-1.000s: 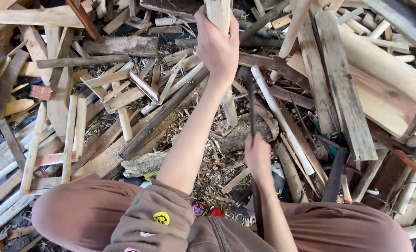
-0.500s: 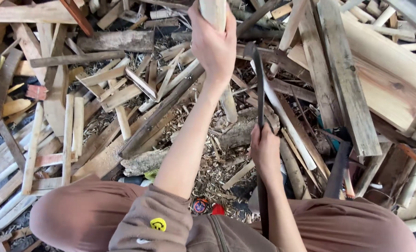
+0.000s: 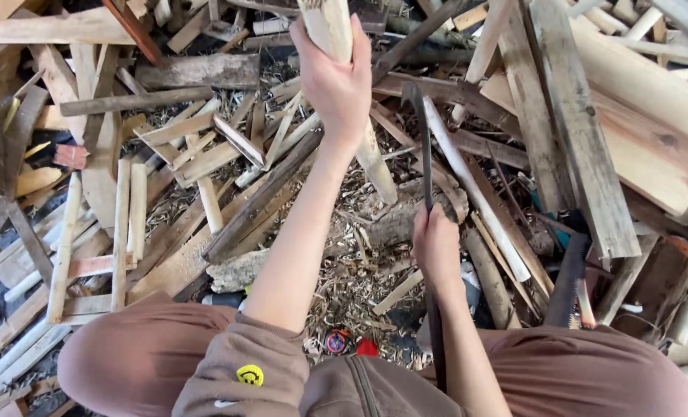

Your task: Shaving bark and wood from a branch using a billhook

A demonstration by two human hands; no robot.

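Note:
My left hand (image 3: 338,83) grips a pale wooden stick (image 3: 375,158) held upright, its lower end resting on a worn chopping log (image 3: 405,220) among wood chips. My right hand (image 3: 436,249) holds the handle of a long dark machete-like blade (image 3: 422,147) that points away from me, its edge close to the right side of the stick. My brown sleeves and knees frame the bottom of the view.
Scrap planks, split sticks and offcuts lie piled all around. A broad pale board (image 3: 637,116) lies at the right, a grey plank (image 3: 575,131) beside it. A small red object (image 3: 367,347) sits on the ground near my lap.
My right hand has lifted the blade higher and closer to the stick. My left hand still holds the stick, now slightly nearer the camera.

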